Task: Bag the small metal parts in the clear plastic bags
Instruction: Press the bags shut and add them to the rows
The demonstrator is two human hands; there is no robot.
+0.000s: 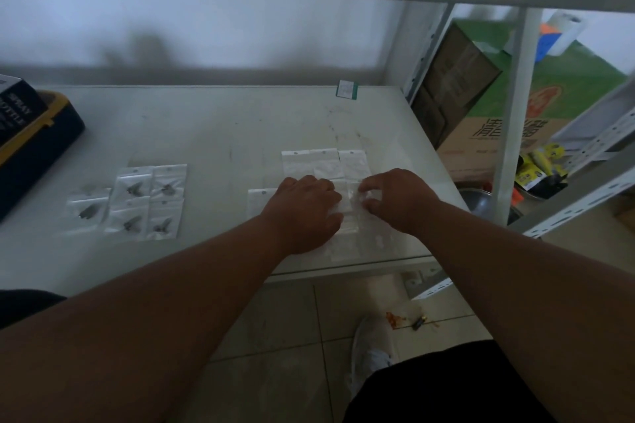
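Observation:
Several clear plastic bags with small metal parts inside (137, 203) lie in a cluster at the left of the white table (213, 134). Several empty clear bags (326, 163) are spread at the right, near the table's front edge. My left hand (302, 209) rests palm down on these empty bags. My right hand (395, 197) has its fingers curled, and thumb and fingertips pinch the edge of one empty bag (357, 197) that lies between the two hands. No loose metal parts are visible.
A dark blue and yellow case (37, 148) with a black box on it sits at the table's left edge. A small green-edged packet (347, 89) lies at the back. Right of the table stand a white shelf post (515, 113) and cardboard boxes (498, 106).

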